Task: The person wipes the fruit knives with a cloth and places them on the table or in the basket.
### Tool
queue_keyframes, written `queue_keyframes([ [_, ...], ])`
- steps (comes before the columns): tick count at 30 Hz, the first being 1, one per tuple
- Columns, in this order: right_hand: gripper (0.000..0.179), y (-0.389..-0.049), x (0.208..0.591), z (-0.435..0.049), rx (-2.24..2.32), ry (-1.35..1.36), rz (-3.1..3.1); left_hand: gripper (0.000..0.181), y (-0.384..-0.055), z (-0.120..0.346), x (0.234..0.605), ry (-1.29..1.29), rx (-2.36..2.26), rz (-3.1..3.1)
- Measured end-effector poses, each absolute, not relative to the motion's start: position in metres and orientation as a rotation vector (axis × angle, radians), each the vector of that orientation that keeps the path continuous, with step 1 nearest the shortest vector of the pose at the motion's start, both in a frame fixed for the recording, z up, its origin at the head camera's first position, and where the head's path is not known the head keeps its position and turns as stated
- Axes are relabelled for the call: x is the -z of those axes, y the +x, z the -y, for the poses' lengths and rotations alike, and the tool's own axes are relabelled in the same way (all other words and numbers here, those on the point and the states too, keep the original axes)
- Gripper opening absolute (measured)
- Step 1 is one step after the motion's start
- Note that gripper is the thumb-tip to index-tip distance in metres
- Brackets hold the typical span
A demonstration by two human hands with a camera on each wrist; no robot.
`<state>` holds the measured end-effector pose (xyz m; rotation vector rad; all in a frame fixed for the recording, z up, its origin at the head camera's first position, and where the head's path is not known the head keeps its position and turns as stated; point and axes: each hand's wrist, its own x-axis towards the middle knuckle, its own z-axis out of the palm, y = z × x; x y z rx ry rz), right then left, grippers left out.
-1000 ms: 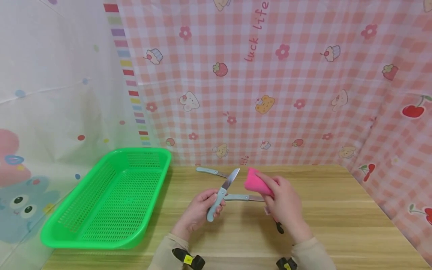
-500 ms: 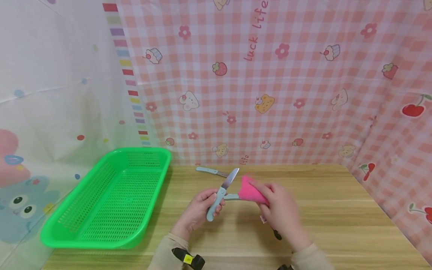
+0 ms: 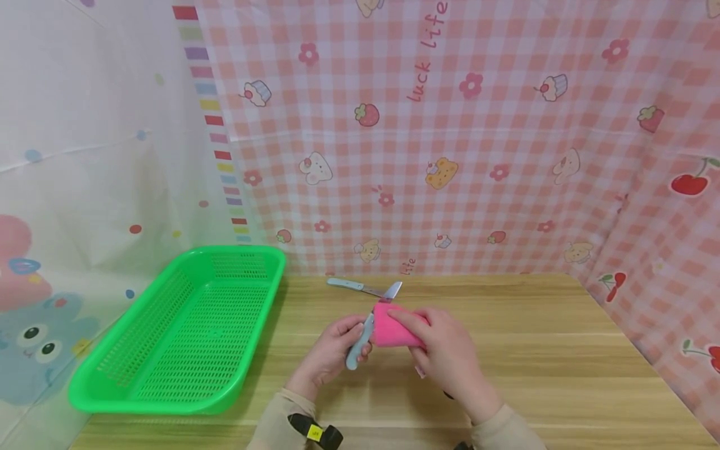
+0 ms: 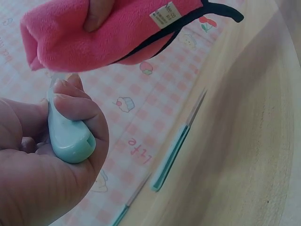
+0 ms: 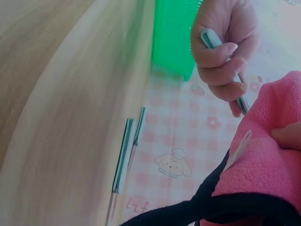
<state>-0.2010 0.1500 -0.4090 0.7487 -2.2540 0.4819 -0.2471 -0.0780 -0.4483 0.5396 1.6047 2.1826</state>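
My left hand (image 3: 329,353) grips a small knife by its pale blue handle (image 3: 361,344), blade angled up and away. A pink cloth (image 3: 388,328) with black edging and a white tag is pinched in my right hand (image 3: 450,353). In the head view the cloth covers most of the blade, and only the tip (image 3: 395,289) shows beyond it. Two similar knives lie on the table: a far knife (image 3: 345,284), and a nearer knife (image 4: 170,157) seen in the left wrist view but hidden behind the cloth and hands in the head view.
A green perforated basket (image 3: 222,325) stands on the wooden table (image 3: 562,362) to the left of my hands. Behind the table hangs a pink checked curtain (image 3: 349,144), which also covers the right side.
My right hand has brought the cloth left and down onto the held knife's blade, covering it and the nearer table knife. The left hand has stayed almost still.
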Motion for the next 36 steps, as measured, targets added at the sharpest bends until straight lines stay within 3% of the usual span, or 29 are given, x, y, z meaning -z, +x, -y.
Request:
queue_keyframes([
  [23,0.062,-0.221,0.409,-0.147,-0.495,0.636,2.302,0.025,-0.244,0.077,0.441,0.548,-2.142,-1.643],
  [36,0.059,-0.226,0.4,-0.159,-0.512,0.488,2.351,0.037,-0.244,0.077,0.442,0.542,-2.1,-1.662],
])
